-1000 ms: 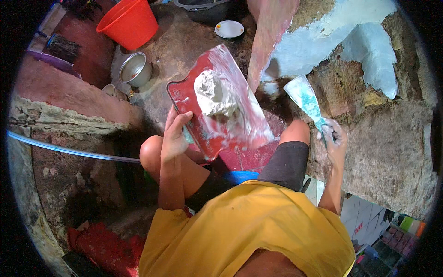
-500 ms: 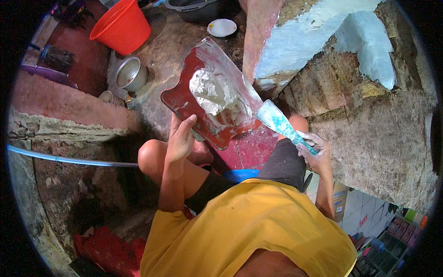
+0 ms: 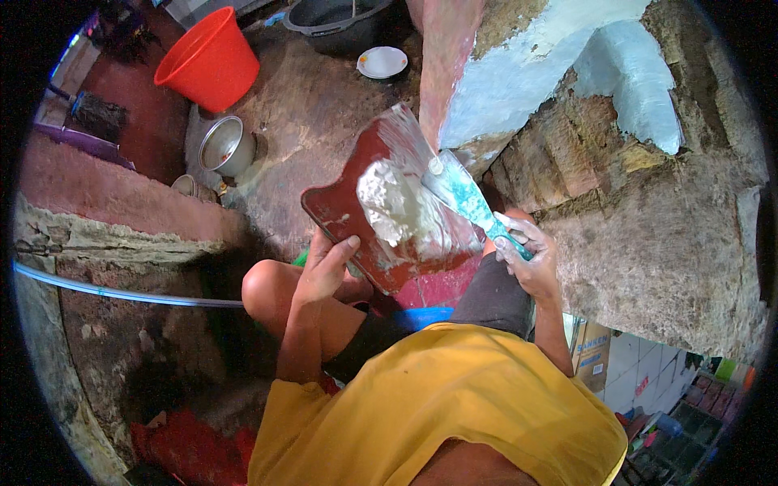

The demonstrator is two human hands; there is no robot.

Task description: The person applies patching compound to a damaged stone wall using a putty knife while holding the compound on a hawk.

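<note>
My left hand (image 3: pixel 327 266) grips the lower left edge of a dark red board (image 3: pixel 344 209), thumb on top, its other fingers hidden beneath. A mound of white putty (image 3: pixel 387 200) lies on the middle of the board, with thin smears spread to its right and top. In my right hand (image 3: pixel 531 257), dusted white, is the turquoise handle of a putty knife (image 3: pixel 466 197). The wide blade lies over the board's right edge, with a small white lump near its tip. The board is tilted above my knees.
A red bucket (image 3: pixel 212 63), a metal pot (image 3: pixel 227 147), a dark basin (image 3: pixel 332 28) and a white plate (image 3: pixel 382 61) stand on the floor ahead. On the right is a rough wall (image 3: pixel 648 251), partly coated pale blue-white. A blue-white hose (image 3: pixel 130 296) runs at left.
The board has moved nearer to me and slightly right. The putty knife has shifted up and left, its blade now over the board's right edge with a white lump on it.
</note>
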